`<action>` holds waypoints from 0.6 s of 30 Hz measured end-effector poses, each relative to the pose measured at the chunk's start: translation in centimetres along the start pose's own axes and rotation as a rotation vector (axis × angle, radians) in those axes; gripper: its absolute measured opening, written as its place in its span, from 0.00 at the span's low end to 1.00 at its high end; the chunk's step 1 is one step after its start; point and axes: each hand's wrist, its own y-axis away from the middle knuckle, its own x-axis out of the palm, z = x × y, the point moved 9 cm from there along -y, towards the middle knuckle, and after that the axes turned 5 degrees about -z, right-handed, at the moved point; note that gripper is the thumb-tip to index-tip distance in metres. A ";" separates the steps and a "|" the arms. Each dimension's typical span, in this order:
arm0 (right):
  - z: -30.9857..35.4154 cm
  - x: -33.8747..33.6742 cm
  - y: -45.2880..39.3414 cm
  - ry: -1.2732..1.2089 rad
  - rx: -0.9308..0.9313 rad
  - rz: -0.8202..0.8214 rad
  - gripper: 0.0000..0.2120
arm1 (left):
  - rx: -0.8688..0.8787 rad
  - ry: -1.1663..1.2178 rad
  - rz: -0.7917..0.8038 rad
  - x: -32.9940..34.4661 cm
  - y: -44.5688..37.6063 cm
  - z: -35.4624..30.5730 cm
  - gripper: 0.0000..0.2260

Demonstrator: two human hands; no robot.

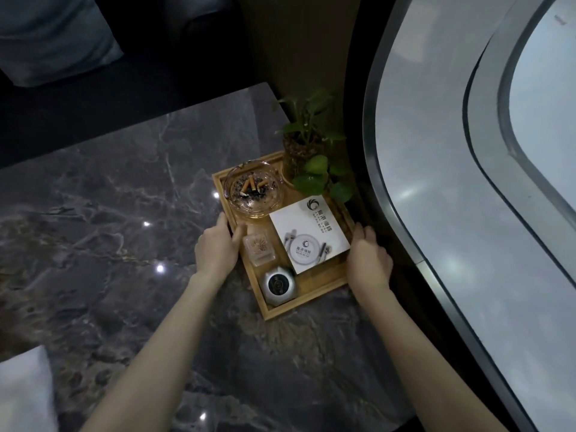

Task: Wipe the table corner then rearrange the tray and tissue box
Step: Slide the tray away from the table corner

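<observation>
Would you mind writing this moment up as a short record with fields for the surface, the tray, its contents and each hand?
surface: dark marble table
tray: wooden tray near the table's window-side corner
contents: glass ashtray with cigarette butts, white tissue box, clear toothpick holder, round silver device, potted plant
left hand: left hand gripping the tray's left rim
right hand: right hand on the tray's right rim

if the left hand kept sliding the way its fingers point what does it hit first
Probably the glass ashtray: the left hand grips the tray on its left rim, fingers pointing up along it toward the ashtray. Depth is unclear, so it might pass alongside.
</observation>
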 end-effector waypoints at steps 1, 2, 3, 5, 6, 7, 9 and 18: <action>0.1 0.0 -0.3 0.010 0.000 0.011 0.24 | 0.003 -0.008 -0.002 0.0 0.0 -0.1 0.15; 0.2 0.1 -0.5 0.017 -0.006 0.016 0.23 | 0.006 -0.015 -0.005 0.0 0.0 -0.3 0.15; 0.3 0.1 -0.7 0.021 -0.015 0.019 0.23 | 0.005 -0.020 -0.006 0.1 0.1 -0.4 0.16; 0.5 0.2 -0.8 0.025 -0.039 0.021 0.22 | 0.000 -0.034 -0.012 0.1 0.3 -0.7 0.16; 0.5 0.2 -0.8 0.027 -0.051 0.022 0.22 | 0.001 -0.039 -0.021 0.1 0.4 -0.9 0.17; 0.5 0.3 -0.8 0.030 -0.059 0.022 0.23 | 0.001 -0.042 -0.027 0.1 0.5 -1.0 0.16; 0.5 0.4 -0.8 0.041 -0.068 0.021 0.23 | 0.001 -0.046 -0.038 0.1 0.5 -1.1 0.15; 0.5 0.1 -1.0 -0.122 -0.060 -0.063 0.16 | 0.054 -0.058 -0.041 0.5 0.1 -1.1 0.11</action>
